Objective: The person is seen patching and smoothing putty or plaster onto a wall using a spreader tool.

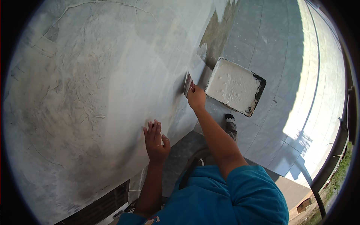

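With my right arm stretched forward, my right hand [197, 98] grips a putty knife [188, 85] by its dark red handle. The wide blade is up against the lower part of the wall [138, 75], which has a patchy coat of white and grey filler. My left hand [156, 142] is open, its fingers stretched out, at the wall surface; whether the palm presses on it I cannot tell. Whitish smears mark the fingers. Just right of the putty knife, a black tray [262, 79] full of white paste [234, 82] rests on the floor.
Grey floor tiles [270, 48] run along the wall, with bright sunlight on the right side. My shoe [230, 118] stands close to the tray. A bare brownish strip [217, 35] shows low on the wall beyond the tray. A dark railing [330, 165] curves along the right edge.
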The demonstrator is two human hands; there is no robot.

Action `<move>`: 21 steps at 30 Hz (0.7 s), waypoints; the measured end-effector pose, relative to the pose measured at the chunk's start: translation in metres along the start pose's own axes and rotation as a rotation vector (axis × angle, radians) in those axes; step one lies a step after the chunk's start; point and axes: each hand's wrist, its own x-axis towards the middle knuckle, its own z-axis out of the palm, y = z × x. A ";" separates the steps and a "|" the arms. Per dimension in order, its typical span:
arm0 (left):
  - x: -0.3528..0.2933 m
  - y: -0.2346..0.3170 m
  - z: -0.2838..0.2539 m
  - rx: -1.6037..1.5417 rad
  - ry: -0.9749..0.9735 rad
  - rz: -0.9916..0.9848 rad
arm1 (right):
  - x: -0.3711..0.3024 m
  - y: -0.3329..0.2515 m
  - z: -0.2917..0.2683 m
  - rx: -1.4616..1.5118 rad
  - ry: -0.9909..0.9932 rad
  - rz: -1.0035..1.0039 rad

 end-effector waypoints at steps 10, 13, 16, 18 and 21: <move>-0.001 0.004 -0.007 -0.052 0.051 -0.039 | -0.006 -0.001 -0.041 0.004 0.006 0.046; 0.006 0.010 -0.007 -0.055 0.056 -0.033 | 0.038 0.002 -0.036 -0.204 0.135 -0.069; 0.006 0.010 -0.007 -0.042 0.048 -0.052 | 0.031 -0.052 -0.007 -0.083 0.083 -0.228; 0.005 0.011 -0.005 -0.042 0.054 -0.066 | -0.004 -0.090 0.021 -0.173 -0.023 -0.223; -0.004 0.004 -0.005 -0.040 0.062 -0.084 | -0.057 -0.072 0.003 0.009 -0.169 -0.325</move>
